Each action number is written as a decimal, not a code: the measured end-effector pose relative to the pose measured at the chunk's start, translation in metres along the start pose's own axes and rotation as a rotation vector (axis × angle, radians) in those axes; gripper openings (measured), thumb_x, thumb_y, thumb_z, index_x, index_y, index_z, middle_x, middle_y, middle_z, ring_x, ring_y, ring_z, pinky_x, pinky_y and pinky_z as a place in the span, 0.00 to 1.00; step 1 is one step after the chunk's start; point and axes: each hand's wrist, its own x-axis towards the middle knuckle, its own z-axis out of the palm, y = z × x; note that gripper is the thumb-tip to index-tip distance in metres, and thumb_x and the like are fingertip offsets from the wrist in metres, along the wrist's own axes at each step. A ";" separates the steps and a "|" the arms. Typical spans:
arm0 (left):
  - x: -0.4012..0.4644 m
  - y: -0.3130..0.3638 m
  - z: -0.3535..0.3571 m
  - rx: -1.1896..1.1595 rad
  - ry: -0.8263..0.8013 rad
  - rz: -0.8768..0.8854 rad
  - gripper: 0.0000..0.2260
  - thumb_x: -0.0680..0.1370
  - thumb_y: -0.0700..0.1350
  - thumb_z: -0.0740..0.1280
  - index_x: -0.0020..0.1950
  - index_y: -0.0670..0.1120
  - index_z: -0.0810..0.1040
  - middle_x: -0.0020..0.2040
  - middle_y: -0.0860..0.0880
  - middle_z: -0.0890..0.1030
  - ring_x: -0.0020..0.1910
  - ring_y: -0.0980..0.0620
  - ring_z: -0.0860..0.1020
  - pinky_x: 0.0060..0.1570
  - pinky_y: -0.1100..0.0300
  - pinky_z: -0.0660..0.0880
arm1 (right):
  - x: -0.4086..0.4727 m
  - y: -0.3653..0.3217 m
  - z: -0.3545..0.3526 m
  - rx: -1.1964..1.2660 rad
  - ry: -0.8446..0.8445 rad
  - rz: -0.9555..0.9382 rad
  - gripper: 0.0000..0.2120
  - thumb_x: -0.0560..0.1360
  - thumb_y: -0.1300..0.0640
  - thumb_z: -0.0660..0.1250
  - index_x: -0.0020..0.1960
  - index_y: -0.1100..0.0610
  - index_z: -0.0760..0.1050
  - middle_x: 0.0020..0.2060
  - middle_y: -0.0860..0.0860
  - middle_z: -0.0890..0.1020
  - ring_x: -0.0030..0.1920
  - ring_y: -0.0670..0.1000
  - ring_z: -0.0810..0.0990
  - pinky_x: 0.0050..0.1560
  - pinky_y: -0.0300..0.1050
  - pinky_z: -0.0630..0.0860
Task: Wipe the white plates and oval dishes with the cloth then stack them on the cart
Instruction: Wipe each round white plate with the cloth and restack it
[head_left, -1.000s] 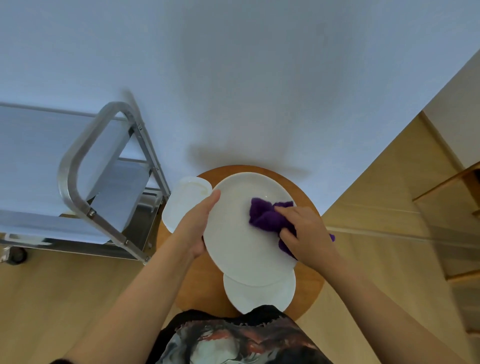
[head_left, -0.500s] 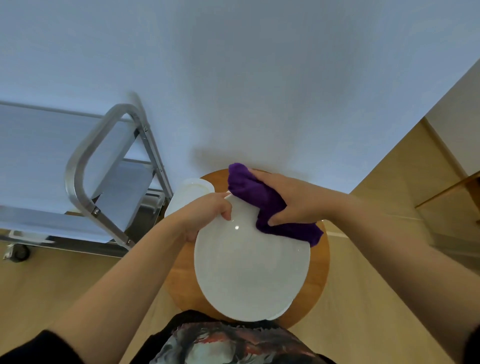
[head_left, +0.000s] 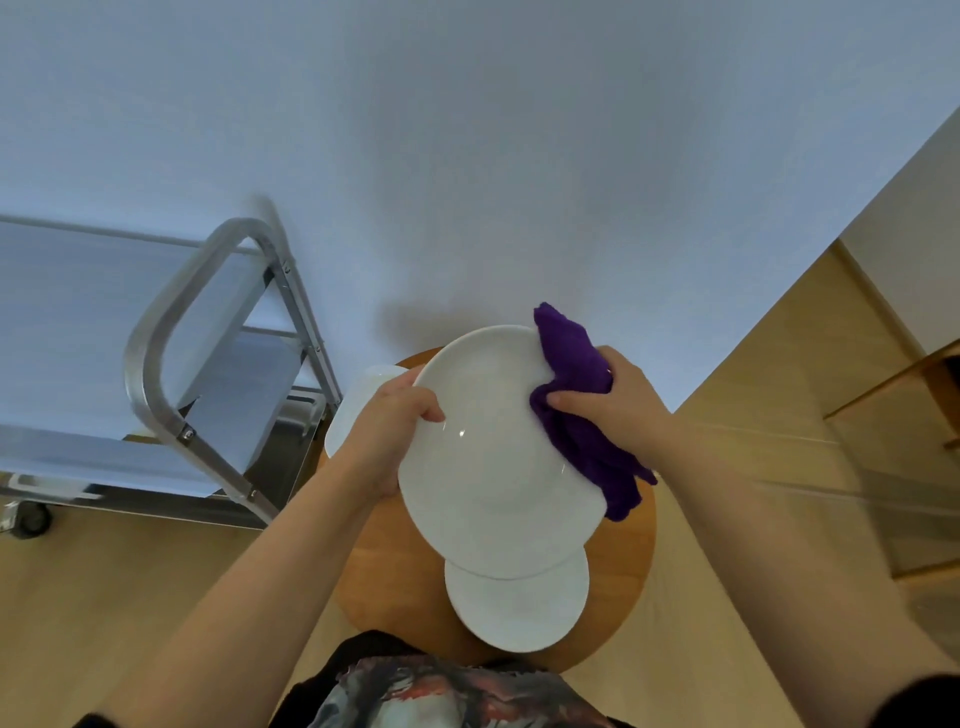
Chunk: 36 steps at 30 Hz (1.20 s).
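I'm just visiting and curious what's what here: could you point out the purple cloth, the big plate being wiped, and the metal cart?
purple cloth (head_left: 574, 364): head view, on its bunched upper part.
big plate (head_left: 493, 467): head view, on its bare middle.
metal cart (head_left: 156, 332): head view, on its curved handle bar.

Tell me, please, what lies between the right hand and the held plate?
In the head view, the purple cloth lies there: the right hand presses it onto the plate's right rim.
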 end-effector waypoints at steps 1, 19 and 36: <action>-0.001 -0.001 0.000 -0.022 0.018 0.006 0.14 0.58 0.42 0.61 0.41 0.51 0.77 0.39 0.46 0.75 0.39 0.44 0.75 0.32 0.56 0.73 | -0.005 0.004 0.004 0.049 0.049 0.034 0.18 0.61 0.43 0.76 0.46 0.40 0.71 0.42 0.40 0.80 0.38 0.40 0.80 0.33 0.32 0.74; 0.003 0.007 -0.003 -0.269 -0.009 0.155 0.15 0.68 0.47 0.68 0.54 0.48 0.77 0.47 0.48 0.83 0.49 0.47 0.81 0.46 0.53 0.78 | -0.030 0.006 0.030 0.652 0.340 0.327 0.12 0.67 0.59 0.74 0.49 0.54 0.77 0.43 0.54 0.84 0.44 0.55 0.83 0.47 0.54 0.81; 0.026 -0.003 0.026 -0.617 0.347 -0.091 0.03 0.74 0.45 0.68 0.47 0.50 0.77 0.45 0.46 0.82 0.46 0.43 0.80 0.44 0.49 0.77 | -0.022 0.011 0.048 0.676 0.450 0.213 0.18 0.65 0.53 0.74 0.52 0.44 0.73 0.47 0.47 0.82 0.47 0.50 0.82 0.52 0.55 0.79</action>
